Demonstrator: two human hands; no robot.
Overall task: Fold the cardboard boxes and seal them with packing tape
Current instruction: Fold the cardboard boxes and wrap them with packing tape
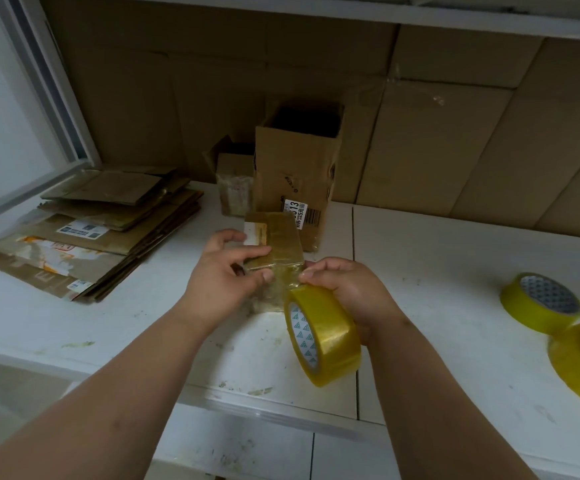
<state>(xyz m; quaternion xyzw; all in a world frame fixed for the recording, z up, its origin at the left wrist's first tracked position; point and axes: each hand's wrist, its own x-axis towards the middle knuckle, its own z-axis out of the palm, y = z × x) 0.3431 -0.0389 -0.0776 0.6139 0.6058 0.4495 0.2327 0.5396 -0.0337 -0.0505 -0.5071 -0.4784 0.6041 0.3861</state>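
A white worktop (454,289), stained and scuffed, fills the middle of the frame. At upper left stands a grey metal window frame (53,95), and a white shelf edge (350,12) runs along the top.

This looks like a small packing or storeroom corner. A stained white tabletop (454,271) carries a pile of flattened boxes (87,233) and spare tape rolls (541,303). Cardboard sheets (437,133) line the wall behind.
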